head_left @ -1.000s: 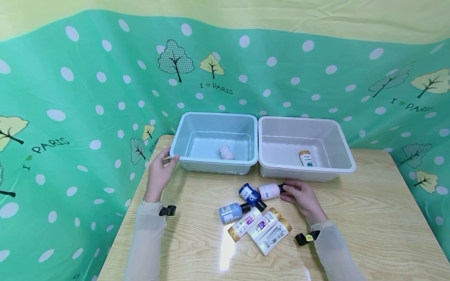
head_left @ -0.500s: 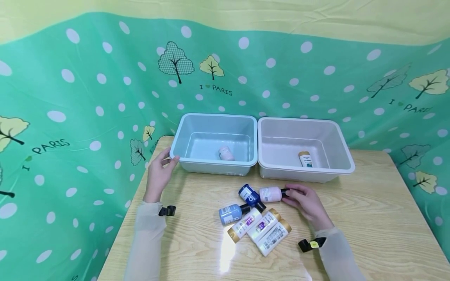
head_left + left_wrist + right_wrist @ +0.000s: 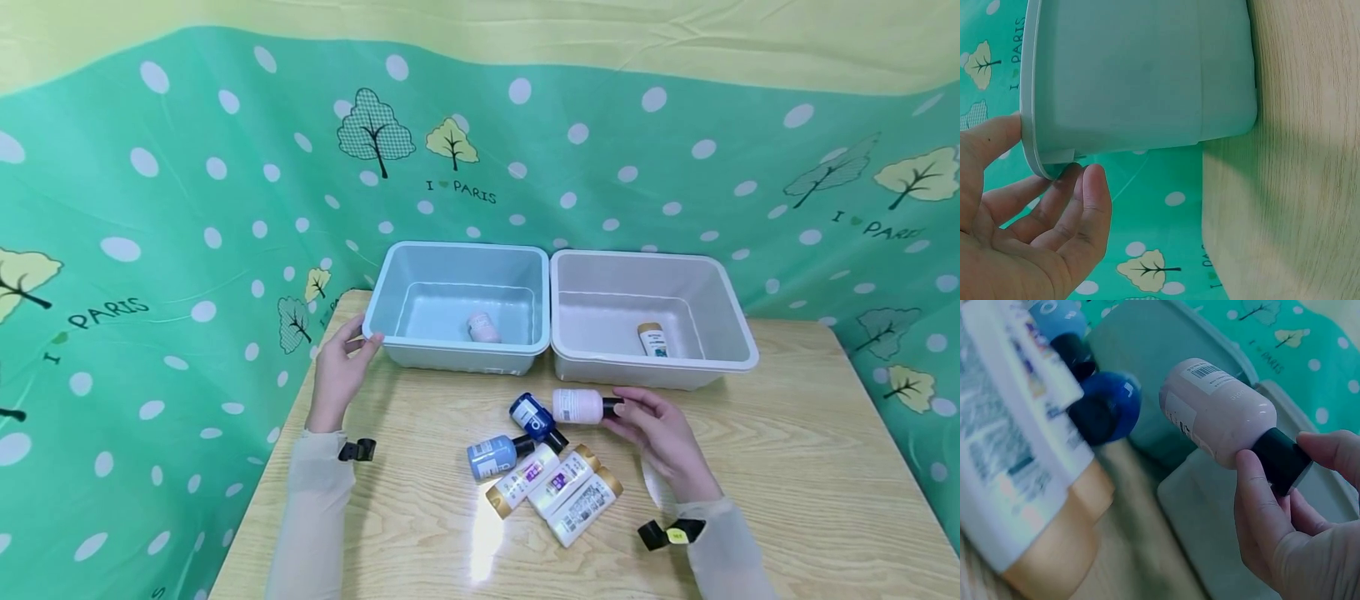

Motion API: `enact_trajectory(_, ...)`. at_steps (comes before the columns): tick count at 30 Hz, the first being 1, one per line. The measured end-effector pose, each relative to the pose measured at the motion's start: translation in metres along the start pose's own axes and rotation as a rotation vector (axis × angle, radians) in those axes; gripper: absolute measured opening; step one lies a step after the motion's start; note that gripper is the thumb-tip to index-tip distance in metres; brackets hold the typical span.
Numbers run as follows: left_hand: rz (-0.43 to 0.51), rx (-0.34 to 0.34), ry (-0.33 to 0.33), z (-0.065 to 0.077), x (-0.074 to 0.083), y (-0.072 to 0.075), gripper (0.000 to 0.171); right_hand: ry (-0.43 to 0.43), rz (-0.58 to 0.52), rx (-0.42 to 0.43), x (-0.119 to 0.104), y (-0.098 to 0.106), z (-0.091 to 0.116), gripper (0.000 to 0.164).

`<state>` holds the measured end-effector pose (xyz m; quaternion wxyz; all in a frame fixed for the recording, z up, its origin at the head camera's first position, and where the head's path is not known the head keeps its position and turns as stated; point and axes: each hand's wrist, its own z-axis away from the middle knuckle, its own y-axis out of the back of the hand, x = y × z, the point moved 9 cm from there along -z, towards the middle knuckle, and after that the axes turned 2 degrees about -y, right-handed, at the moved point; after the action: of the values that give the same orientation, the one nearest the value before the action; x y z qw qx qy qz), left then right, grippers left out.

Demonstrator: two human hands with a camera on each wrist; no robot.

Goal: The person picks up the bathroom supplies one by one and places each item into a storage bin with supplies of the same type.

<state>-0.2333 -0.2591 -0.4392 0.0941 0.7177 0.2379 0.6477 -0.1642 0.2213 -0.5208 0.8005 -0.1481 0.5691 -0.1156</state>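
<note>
My right hand (image 3: 667,437) pinches the black cap of a pink bottle (image 3: 577,406) between thumb and fingers. In the right wrist view the pink bottle (image 3: 1216,412) appears lifted off the table, its body pointing left. My left hand (image 3: 342,371) grips the front left corner of the light blue bin (image 3: 457,342); in the left wrist view the thumb lies on the rim (image 3: 1030,75) and fingers curl at the corner. A dark blue bottle (image 3: 531,415) and a light blue bottle (image 3: 492,457), both black-capped, lie left of the pink one.
Several white bottles with gold caps (image 3: 561,482) lie together at the front. Inside the blue bin is another pink bottle (image 3: 483,327). The grey-white bin (image 3: 652,363) beside it holds a gold-capped white bottle (image 3: 652,339). A green patterned cloth (image 3: 570,150) hangs behind the table (image 3: 810,467).
The right hand has drawn the pink bottle slightly to the right and raised it, away from the dark blue bottle. The left hand stays at the bin corner.
</note>
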Motion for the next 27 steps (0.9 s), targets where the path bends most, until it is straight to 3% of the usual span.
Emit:
enact_trajectory(6, 0.012, 0.000, 0.003, 0.000, 0.000, 0.000, 0.058, 0.090, -0.090, -0.083, -0.024, -0.020, 0.012, 0.027)
enact_trajectory(13, 0.018, 0.001, 0.017, 0.000, -0.002, 0.000, 0.058, 0.159, -0.101, -0.127, -0.051, -0.043, 0.020, 0.031)
enact_trajectory(27, 0.028, -0.001, 0.034, 0.002, -0.004, 0.000, 0.062, 0.191, -0.122, -0.145, -0.101, -0.086, -0.004, 0.036)
